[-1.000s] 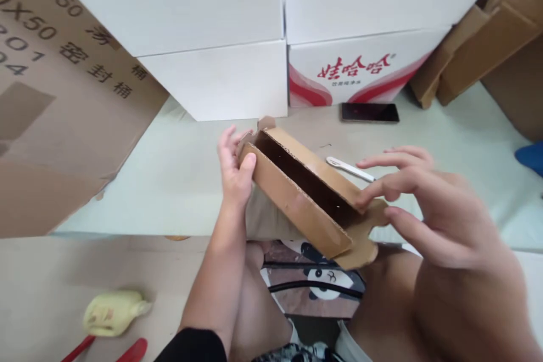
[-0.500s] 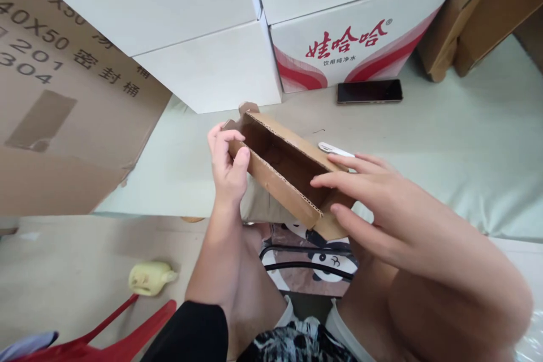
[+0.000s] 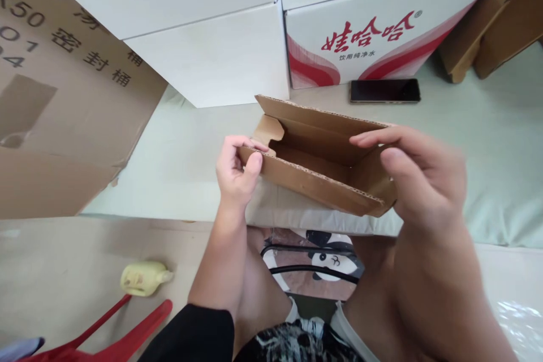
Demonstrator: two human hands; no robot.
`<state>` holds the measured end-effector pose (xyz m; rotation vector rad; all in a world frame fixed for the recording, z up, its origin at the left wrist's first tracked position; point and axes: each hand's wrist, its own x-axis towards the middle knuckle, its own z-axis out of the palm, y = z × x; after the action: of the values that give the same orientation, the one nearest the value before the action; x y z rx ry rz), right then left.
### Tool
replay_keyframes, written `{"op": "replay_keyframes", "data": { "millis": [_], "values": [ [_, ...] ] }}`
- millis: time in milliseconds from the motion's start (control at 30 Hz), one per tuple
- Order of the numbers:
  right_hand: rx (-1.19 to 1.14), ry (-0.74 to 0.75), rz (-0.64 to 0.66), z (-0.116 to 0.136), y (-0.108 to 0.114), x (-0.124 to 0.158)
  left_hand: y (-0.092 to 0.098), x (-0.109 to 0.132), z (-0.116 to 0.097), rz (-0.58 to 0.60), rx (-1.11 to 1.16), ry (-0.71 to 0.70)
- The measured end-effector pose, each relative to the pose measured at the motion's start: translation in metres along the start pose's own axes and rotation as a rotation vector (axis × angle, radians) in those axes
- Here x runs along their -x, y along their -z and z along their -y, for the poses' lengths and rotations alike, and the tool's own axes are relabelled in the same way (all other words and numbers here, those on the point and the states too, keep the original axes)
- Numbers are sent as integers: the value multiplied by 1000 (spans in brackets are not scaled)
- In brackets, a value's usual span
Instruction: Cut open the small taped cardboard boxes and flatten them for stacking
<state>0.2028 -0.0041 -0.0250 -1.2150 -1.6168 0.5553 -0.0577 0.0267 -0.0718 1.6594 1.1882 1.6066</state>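
I hold a small brown corrugated cardboard box over the edge of a pale green surface, its open top facing me and a tab flap folded in at its left end. My left hand pinches the box's left end, thumb on the near wall and fingers curled over the rim. My right hand grips the right end, fingers stretched along the far wall and thumb on the near corner. A beige sheet lies under the box.
White cartons and a carton with red print are stacked behind. A black phone lies beside them. Large brown cardboard leans at left. A yellow object and red handles lie on the floor.
The box has swung round from a slant to lie more level, with its open top towards me. My right hand moved from its near end onto the right end wall. The white utensil is out of sight.
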Motion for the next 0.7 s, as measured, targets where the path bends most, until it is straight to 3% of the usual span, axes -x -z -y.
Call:
{"op": "replay_keyframes", "data": {
  "millis": [100,267,400,567,700],
  "values": [
    [-130,40,-88,-6,-13,-3,4,0,1,30,-39,35],
    [-89,104,-6,-12,-17,-6,6,1,-1,0,-65,56],
    [-101,145,-23,-15,-18,-5,8,-1,-2,37,82,87],
    [-87,248,-18,-23,-24,-7,3,-4,-1,-2,176,98],
    [-74,198,21,-27,-30,-5,-2,-4,6,-70,174,80]
  ]
}}
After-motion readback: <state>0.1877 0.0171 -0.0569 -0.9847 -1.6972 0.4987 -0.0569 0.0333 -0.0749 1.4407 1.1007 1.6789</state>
